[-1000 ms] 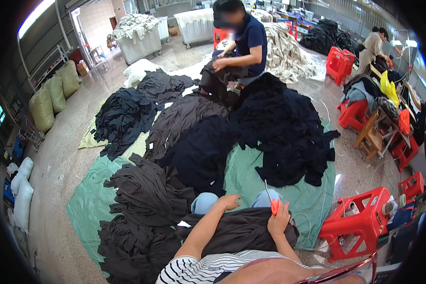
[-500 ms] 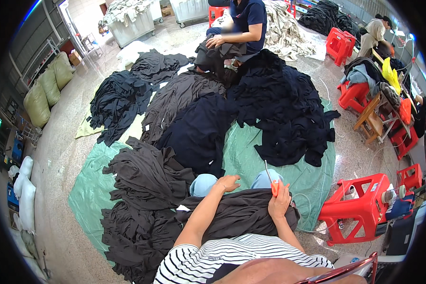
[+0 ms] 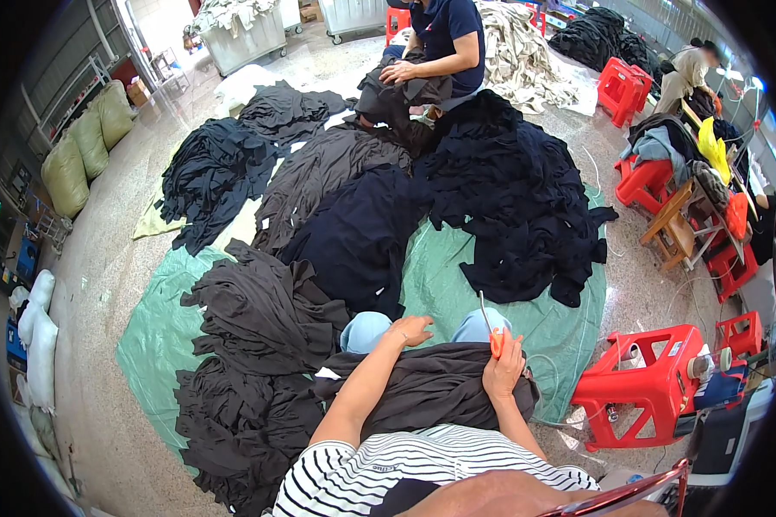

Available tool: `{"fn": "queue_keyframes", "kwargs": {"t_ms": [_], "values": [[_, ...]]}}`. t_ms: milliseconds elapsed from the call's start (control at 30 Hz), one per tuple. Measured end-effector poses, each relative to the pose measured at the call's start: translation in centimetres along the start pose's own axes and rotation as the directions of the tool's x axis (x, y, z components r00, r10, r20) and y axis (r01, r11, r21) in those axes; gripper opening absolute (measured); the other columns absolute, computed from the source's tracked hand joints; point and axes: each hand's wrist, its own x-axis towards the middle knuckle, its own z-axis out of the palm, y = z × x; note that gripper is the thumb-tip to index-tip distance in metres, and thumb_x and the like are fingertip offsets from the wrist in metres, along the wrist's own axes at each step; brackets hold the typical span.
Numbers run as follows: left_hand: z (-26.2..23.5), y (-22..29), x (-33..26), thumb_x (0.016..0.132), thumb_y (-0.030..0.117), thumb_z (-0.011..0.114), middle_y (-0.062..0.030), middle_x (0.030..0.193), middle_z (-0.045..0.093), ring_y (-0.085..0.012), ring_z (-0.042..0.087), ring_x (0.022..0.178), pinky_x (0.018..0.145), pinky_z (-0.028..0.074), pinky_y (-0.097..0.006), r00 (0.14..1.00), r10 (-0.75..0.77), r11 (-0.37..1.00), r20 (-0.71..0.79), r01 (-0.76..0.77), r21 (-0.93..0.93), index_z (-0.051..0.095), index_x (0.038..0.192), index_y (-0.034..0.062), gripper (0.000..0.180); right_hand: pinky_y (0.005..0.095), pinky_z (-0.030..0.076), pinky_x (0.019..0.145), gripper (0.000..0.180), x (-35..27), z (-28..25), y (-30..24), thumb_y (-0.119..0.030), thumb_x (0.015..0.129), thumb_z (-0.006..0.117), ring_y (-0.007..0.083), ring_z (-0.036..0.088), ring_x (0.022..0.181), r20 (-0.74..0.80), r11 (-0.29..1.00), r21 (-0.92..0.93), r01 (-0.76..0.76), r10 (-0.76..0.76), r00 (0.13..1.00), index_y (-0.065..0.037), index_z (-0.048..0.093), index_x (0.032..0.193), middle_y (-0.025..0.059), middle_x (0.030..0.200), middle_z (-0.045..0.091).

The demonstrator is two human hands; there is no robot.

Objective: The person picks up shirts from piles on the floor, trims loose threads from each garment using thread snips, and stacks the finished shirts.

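A dark grey-brown garment (image 3: 431,388) lies bunched across my lap, over light blue trouser knees. My right hand (image 3: 503,370) rests at its right end, closed around an orange-handled tool (image 3: 497,341) whose thin metal tube points up and away; its exact kind is not clear. Above the cloth, by my left knee, my left hand (image 3: 412,330) reaches forward with loosely extended fingers and nothing visible in it. Beside my left arm sits a grey-brown garment pile (image 3: 263,302), with a darker pile (image 3: 246,422) nearer me. A navy pile (image 3: 353,228) lies just beyond my knees.
A green plastic sheet (image 3: 440,267) lies under the piles, with a large navy heap (image 3: 513,189) on it. Red stools (image 3: 642,370) stand at my right. Across from me, a seated person (image 3: 453,52) handles dark cloth. Stuffed sacks (image 3: 86,146) line the left.
The view has shifted slightly. My left fingers have drawn in a little, while my right hand keeps the orange-handled tool. The person opposite has moved their hands on the dark cloth.
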Motion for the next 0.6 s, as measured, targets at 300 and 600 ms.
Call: {"fn": "queue_keyframes", "kwargs": {"t_ms": [300,600], "values": [[-0.05,0.24,-0.26,0.091,0.035,0.06,-0.0178,0.122,0.065,-0.0361,0.059,0.117,0.098,0.047,-0.047,1.0,-0.006,1.0,-0.003,0.006,0.018,0.055,0.134,0.015,0.047,0.0432,0.04,0.077,0.057,0.02,0.07,0.18,-0.004,0.084,0.058,0.0361,0.056,0.1,-0.009,1.0,-0.003,0.022,-0.022,1.0,-0.007,0.047,0.14,0.0165,0.109,0.056],[0.09,0.05,-0.05,0.091,0.036,0.061,-0.0187,0.12,0.066,-0.0372,0.06,0.114,0.096,0.048,-0.047,1.0,0.014,1.0,-0.023,-0.013,0.024,0.056,0.132,0.0146,0.047,0.043,0.04,0.077,0.056,0.2,-0.13,-0.11,-0.006,0.085,0.057,0.0361,0.057,0.099,-0.025,1.0,0.004,0.021,-0.021,0.999,-0.007,0.048,0.139,0.0164,0.109,0.056]]}}
